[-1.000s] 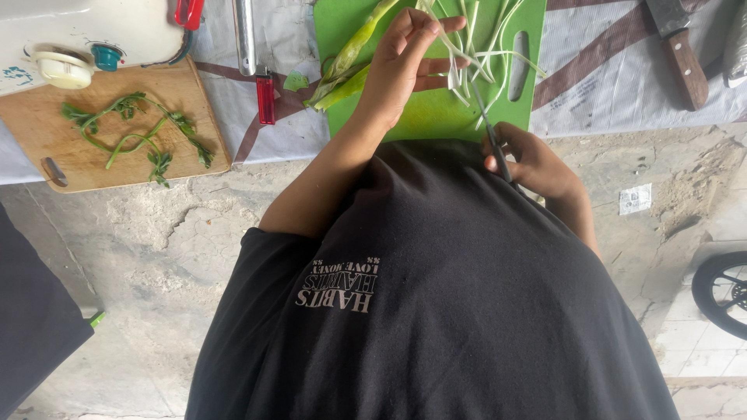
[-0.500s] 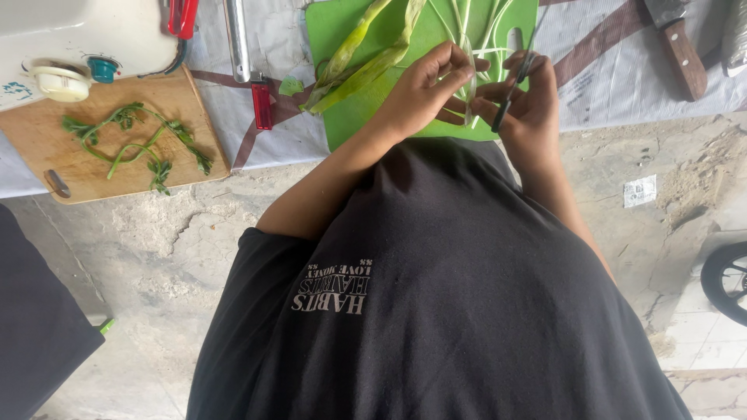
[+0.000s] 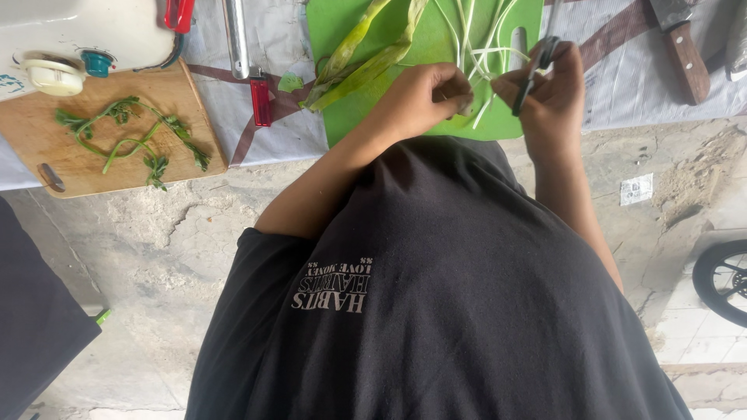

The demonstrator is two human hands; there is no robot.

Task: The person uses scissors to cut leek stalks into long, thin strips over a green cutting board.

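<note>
My left hand (image 3: 426, 97) rests at the near edge of a green cutting board (image 3: 333, 19) and pinches a thin pale green strip (image 3: 476, 109). My right hand (image 3: 551, 89) is just to its right and grips a slim dark tool (image 3: 537, 66); I cannot tell whether it is a knife or scissors. More pale strips (image 3: 475, 35) lie spread on the board beyond my hands. Long green leaf pieces (image 3: 362, 54) lie on the board's left part. My black shirt hides the lower middle of the view.
A wooden board (image 3: 47, 132) with herb sprigs (image 3: 128, 136) lies at left, beside a white container (image 3: 85, 27). A red-handled tool (image 3: 261, 101) lies between the boards. A wooden-handled knife (image 3: 686, 50) is at top right. A wheel (image 3: 724, 280) stands on the concrete floor.
My left hand drew back from the far part of the board to its near edge. My right hand rose from below the board's edge up beside it, holding the dark tool.
</note>
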